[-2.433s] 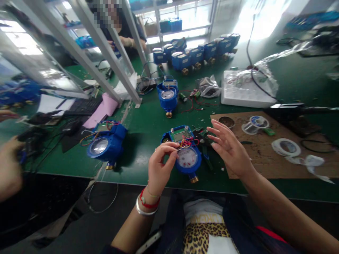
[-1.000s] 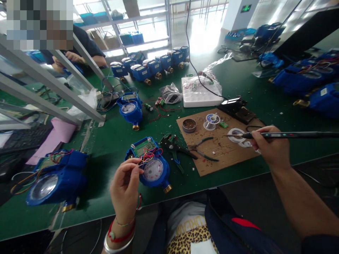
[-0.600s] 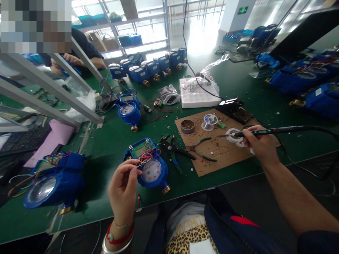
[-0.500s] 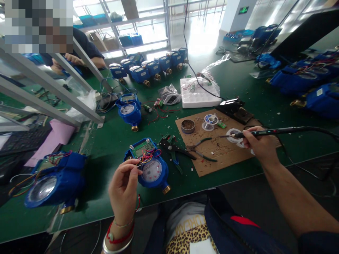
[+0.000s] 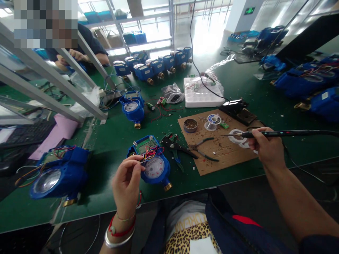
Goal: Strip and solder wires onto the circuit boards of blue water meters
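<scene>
My left hand (image 5: 128,181) is at the near blue water meter (image 5: 156,168), its thumb and fingertips pinched at the thin coloured wires (image 5: 151,152) beside the round dial. The wire ends between the fingertips are hidden. The meter's top compartment is uncovered and shows a green circuit board (image 5: 144,146) with a small display. In my right hand (image 5: 267,146) is a soldering iron (image 5: 254,134), held level, its tip pointing left above the cardboard (image 5: 225,160). Wire strippers (image 5: 173,146) and pliers (image 5: 202,148) lie between the meter and the iron.
On the cardboard are a solder spool (image 5: 212,121), a round tin (image 5: 190,125) and a white coil (image 5: 235,137). Behind sits a white foam tray (image 5: 203,97). Other blue meters (image 5: 60,176) stand around. A metal frame (image 5: 50,86) rises at left; a co-worker's hands (image 5: 74,56) are beyond it.
The whole view has shifted slightly, with the scene lying a little further right. My left hand stays at the wires, and the soldering iron remains over the cardboard.
</scene>
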The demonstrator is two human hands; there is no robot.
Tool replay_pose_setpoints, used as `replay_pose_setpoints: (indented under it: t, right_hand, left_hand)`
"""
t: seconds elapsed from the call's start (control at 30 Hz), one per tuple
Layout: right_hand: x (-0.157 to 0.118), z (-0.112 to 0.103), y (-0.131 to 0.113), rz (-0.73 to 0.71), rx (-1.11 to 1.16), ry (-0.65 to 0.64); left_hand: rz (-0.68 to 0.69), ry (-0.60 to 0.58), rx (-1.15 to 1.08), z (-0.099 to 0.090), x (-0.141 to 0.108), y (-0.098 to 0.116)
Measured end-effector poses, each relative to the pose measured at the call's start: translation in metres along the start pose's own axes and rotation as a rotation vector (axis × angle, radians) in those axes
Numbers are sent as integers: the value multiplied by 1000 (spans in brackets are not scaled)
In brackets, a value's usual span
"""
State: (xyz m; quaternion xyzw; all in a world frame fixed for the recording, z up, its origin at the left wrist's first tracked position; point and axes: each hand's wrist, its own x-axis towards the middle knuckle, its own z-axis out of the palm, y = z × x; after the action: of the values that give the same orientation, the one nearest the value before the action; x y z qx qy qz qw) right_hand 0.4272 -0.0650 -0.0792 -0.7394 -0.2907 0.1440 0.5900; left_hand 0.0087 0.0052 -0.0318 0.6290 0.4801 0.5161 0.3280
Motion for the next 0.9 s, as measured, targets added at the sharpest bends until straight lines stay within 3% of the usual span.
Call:
replay_pose_setpoints:
  t: [0.33,0.53,0.6,0.73,0.9]
  right_hand:
    - [2,7,-12,20,234,18]
    - [47,-27,5,-72,234,325]
    - [65,-34,16,-69,204,373]
    - [88,-33,44,21,138,296]
    - [86,-44,59,62,-14,205]
  left_hand:
    - [-18,-3,-11,0,-1,1]
    - [-18,18,-8,1,-1,-1]
    - [-17,28,2,1,-1,-1]
    - [-3,41,16,2,-2,-1]
    - [-1,48,15,2,-3,-4]
